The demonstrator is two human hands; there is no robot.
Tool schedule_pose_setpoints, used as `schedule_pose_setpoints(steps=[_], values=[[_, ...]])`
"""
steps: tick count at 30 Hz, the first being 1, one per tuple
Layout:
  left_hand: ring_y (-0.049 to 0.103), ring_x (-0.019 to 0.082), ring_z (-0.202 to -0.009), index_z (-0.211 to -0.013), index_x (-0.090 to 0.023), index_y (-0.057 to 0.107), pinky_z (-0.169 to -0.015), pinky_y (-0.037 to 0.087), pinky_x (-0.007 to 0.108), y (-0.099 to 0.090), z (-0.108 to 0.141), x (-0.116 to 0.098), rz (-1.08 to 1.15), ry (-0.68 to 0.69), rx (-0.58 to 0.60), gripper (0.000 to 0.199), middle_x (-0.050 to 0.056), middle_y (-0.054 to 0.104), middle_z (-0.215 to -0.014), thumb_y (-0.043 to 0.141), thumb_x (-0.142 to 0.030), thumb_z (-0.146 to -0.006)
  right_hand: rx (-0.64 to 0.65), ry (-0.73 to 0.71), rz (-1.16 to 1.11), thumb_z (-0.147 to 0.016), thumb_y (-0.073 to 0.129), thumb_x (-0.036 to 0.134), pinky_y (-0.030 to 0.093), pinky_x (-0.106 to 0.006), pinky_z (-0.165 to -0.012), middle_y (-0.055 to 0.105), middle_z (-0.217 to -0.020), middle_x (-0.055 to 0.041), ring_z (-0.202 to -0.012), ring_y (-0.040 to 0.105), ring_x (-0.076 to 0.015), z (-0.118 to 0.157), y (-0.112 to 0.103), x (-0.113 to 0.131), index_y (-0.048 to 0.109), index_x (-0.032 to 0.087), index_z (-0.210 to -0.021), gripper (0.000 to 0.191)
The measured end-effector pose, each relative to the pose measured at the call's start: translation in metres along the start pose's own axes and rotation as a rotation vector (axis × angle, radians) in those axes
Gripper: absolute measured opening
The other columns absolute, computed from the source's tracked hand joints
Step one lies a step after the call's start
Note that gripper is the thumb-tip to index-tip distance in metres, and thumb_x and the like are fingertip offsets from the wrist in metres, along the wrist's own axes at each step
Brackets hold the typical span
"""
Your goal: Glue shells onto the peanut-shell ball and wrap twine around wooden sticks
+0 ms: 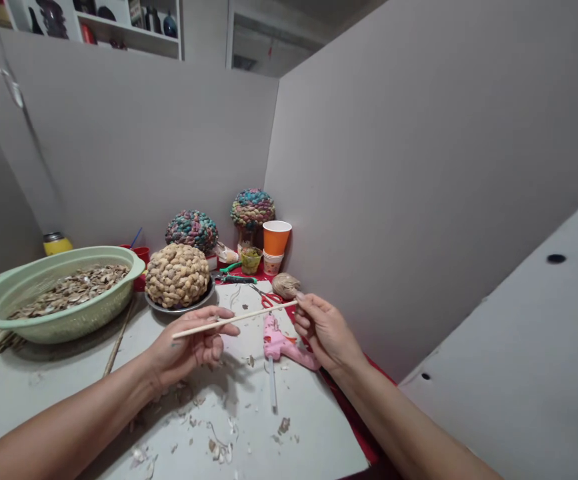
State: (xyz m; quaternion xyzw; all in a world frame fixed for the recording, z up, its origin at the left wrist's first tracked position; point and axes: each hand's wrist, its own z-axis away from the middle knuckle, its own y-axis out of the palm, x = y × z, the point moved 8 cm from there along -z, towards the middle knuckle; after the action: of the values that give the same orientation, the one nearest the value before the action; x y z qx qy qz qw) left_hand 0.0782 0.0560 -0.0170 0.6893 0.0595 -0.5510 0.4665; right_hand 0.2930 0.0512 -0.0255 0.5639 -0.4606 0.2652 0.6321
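A thin pale stick (253,313) spans the space between my two hands above the board. My right hand (323,328) pinches its right end between thumb and fingertips. The stick's left part lies across my left hand (193,339), which is palm up with its fingers apart and loosely curled, thumb under or beside the stick. Below and between the hands, a pink glue gun (281,347) rests on the board with a clear glue stick (273,387) protruding from it. Red-handled scissors (271,299) lie just behind the stick.
A green basin (69,327) of shell-like pieces stands left. A beige woven ball (177,275) sits in a metal bowl (189,308). Behind are two multicoloured balls (191,230), an orange cup (276,239), pliers and twine (285,285). Scraps litter the board (319,427); grey partitions enclose it.
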Motion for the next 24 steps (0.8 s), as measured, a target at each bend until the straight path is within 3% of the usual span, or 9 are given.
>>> schedule_pose_setpoints(steps=[6, 13, 17, 24], values=[[0.067, 0.012, -0.062, -0.111, -0.013, 0.066, -0.051, 0.056, 0.02, 0.004, 0.006, -0.018, -0.045, 0.111, -0.112, 0.029, 0.012, 0.071, -0.108, 0.066, -0.014, -0.082, -0.058, -0.008, -0.062, -0.057, 0.086, 0.036, 0.026, -0.013, -0.034, 0.037, -0.049, 0.0101, -0.041, 0.029, -0.0029, 0.005, -0.014, -0.002, 0.049, 0.018, -0.063, 0.042], [0.058, 0.008, -0.051, -0.101, -0.009, 0.07, -0.048, 0.052, 0.018, -0.008, 0.005, -0.032, -0.126, 0.312, -0.273, 0.034, 0.007, 0.071, -0.079, 0.074, -0.033, -0.078, -0.037, -0.044, -0.032, -0.066, 0.082, 0.042, 0.024, -0.014, -0.034, 0.041, -0.047, 0.009, -0.038, 0.028, -0.0027, 0.028, -0.008, 0.004, 0.046, 0.018, -0.059, 0.044], [0.051, 0.006, -0.049, -0.092, -0.007, 0.072, -0.046, 0.05, 0.016, -0.02, 0.009, -0.048, -0.125, 0.446, -0.379, 0.033, -0.001, 0.061, -0.061, 0.077, -0.034, -0.074, 0.087, 0.005, 0.162, -0.07, 0.076, 0.051, 0.024, -0.016, -0.037, 0.044, -0.045, 0.0073, -0.037, 0.032, -0.0026, 0.044, 0.004, -0.001, 0.048, 0.017, -0.057, 0.047], [0.059, 0.007, -0.053, -0.088, -0.01, 0.071, -0.048, 0.052, 0.014, -0.032, 0.018, -0.069, -0.088, 0.534, -0.532, 0.016, 0.004, 0.07, -0.073, 0.073, -0.019, -0.075, 0.315, 0.216, 0.348, -0.072, 0.07, 0.059, 0.022, -0.017, -0.038, 0.049, -0.046, 0.0049, -0.035, 0.038, -0.0024, 0.067, 0.027, -0.029, 0.063, 0.012, -0.063, 0.049]])
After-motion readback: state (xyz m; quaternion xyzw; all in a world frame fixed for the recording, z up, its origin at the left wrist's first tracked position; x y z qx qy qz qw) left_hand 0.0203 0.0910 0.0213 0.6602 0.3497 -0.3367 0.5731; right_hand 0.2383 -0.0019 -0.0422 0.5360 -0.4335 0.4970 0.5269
